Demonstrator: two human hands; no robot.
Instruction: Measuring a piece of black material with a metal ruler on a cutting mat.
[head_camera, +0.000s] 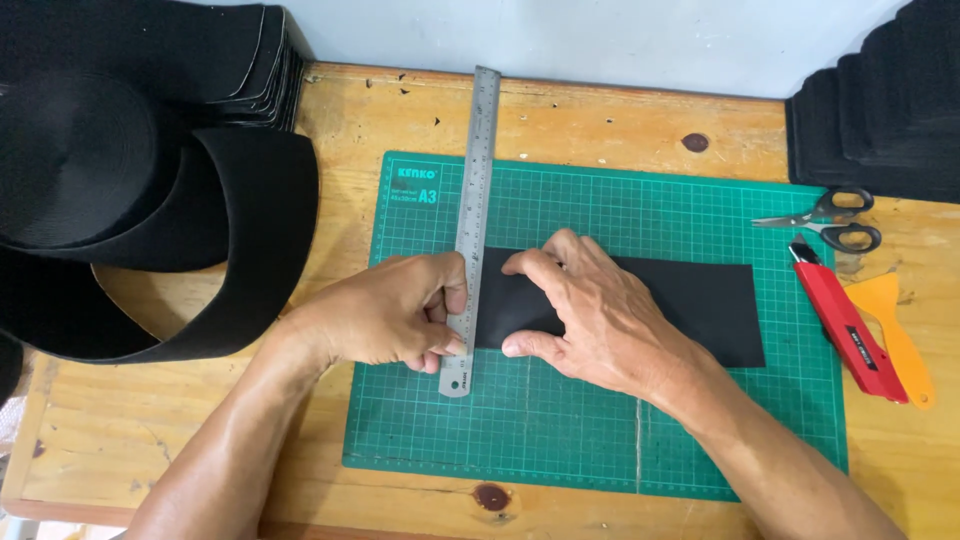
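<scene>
Left hand (385, 315): fingers curled, thumb & fingertips pinching the lower edge of the steel ruler (474, 220), which lies upright across the green cutting mat (600, 440). Right hand (580, 310): fingers spread, pressing flat on the black strip (700, 300), gripping nothing. Strip lies mid-mat, left end at ruler. Scissors (825, 220), red knife (850, 330), orange scraper (895, 330) on wood surface (150, 430) to the right; black webbing roll (120, 200) to the left.

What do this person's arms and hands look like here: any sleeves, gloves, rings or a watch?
Both forearms enter from the bottom edge bare, with no sleeves in view. The left hand and the right hand wear no gloves, and no ring, watch or wristband shows. Veins and tendons stand out on both hands.
</scene>
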